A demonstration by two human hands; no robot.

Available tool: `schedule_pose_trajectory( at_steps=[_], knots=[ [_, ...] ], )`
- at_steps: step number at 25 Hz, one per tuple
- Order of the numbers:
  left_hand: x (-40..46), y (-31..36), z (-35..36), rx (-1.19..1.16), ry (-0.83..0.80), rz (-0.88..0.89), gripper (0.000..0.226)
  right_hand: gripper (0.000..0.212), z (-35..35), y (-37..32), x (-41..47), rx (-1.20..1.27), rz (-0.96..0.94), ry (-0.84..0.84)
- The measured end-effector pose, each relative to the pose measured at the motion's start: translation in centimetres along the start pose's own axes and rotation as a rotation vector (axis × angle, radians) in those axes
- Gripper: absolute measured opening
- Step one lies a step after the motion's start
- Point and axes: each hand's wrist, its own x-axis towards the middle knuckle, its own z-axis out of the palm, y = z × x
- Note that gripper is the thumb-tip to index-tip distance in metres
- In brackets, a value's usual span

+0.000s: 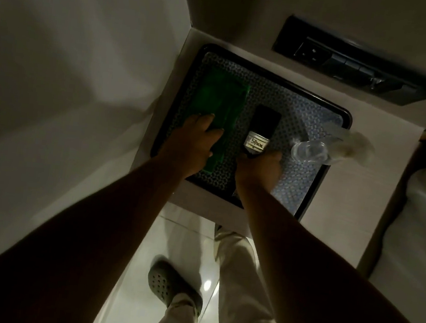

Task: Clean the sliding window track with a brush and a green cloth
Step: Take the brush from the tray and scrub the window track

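Note:
A folded green cloth [214,99] lies on the left side of a black-rimmed patterned tray [310,189]. My left hand [195,143] rests on the cloth's near end, fingers spread over it. A brush [261,129] with dark bristles and a metal band marked "50 mm" lies in the middle of the tray. My right hand [259,169] is closed around its handle, which is hidden under the hand. The window track is not in view.
A clear spray bottle [323,148] lies on the tray's right side. The tray sits on a white ledge in a wall corner, with a black switch panel [353,61] on the wall behind. Below are my leg, a grey clog [170,285] and a shiny tiled floor.

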Motion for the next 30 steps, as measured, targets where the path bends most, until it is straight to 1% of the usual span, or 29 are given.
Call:
schedule_pose_trajectory(
  at_steps=[4,6,7,9,10,11,13,14,16,17,18,19,20,21,23,25,26,28,30],
  knots=[
    [-0.9,1.0,-1.8,-0.045,-0.095,-0.090,0.071,0.051,-0.5,0.0,-0.8,-0.050,-0.012,-0.044],
    [-2.7,1.7,-4.2,-0.013,-0.122,-0.124,0.072,0.048,-1.6,0.0,-2.0,-0.065,0.029,-0.104],
    [-4.1,2.0,-5.9,0.004,-0.127,-0.132,0.072,0.044,-2.6,0.0,-3.0,-0.029,0.082,-0.134],
    [-6.7,2.8,-9.3,0.012,-0.145,-0.143,0.068,0.033,-4.5,0.0,-4.7,0.127,0.187,-0.184],
    [-8.1,3.2,-11.1,0.001,-0.143,-0.143,0.066,0.029,-5.6,-0.2,-5.7,0.191,0.219,-0.197],
    [-9.5,3.4,-13.0,-0.015,-0.132,-0.151,0.063,0.029,-6.8,-0.6,-7.0,0.237,0.225,-0.214],
    [-12.8,3.6,-17.9,-0.044,-0.054,-0.172,0.061,0.024,-9.7,-3.0,-10.5,0.286,0.187,-0.225],
    [-14.1,3.8,-20.1,-0.056,0.011,-0.176,0.061,0.021,-11.4,-4.4,-12.6,0.325,0.161,-0.226],
    [-17.4,4.7,-25.0,-0.072,0.191,-0.129,0.059,0.014,-14.6,-7.6,-16.5,0.396,0.028,-0.214],
    [-19.5,5.2,-27.4,-0.051,0.302,-0.073,0.058,0.017,-16.4,-9.4,-18.8,0.448,-0.076,-0.209],
    [-21.4,5.7,-29.1,-0.014,0.380,-0.019,0.057,0.028,-17.9,-10.8,-20.7,0.522,-0.174,-0.200],
    [-22.9,5.9,-30.3,0.016,0.442,0.031,0.057,0.035,-19.5,-12.3,-22.6,0.597,-0.251,-0.199],
    [-24.4,5.8,-31.3,0.045,0.495,0.073,0.056,0.034,-21.2,-13.6,-24.7,0.655,-0.325,-0.214],
    [-25.8,5.6,-31.7,0.054,0.525,0.086,0.054,0.029,-22.8,-14.8,-26.5,0.697,-0.382,-0.252],
    [-28.4,4.3,-32.0,0.056,0.570,0.047,0.053,0.023,-25.6,-17.3,-30.3,0.788,-0.429,-0.388],
    [-30.0,2.2,-32.0,0.094,0.573,-0.038,0.063,0.026,-27.1,-19.9,-33.0,0.855,-0.439,-0.542],
    [-30.6,1.1,-32.0,0.121,0.545,-0.081,0.068,0.025,-27.6,-21.2,-34.3,0.858,-0.457,-0.596],
    [-30.8,-0.5,-32.0,0.147,0.496,-0.160,0.078,0.015,-27.8,-23.5,-36.4,0.761,-0.610,-0.630],
    [-30.3,-0.9,-31.7,0.122,0.432,-0.224,0.091,0.013,-27.6,-25.3,-37.6,0.649,-0.779,-0.598]
  ],
)
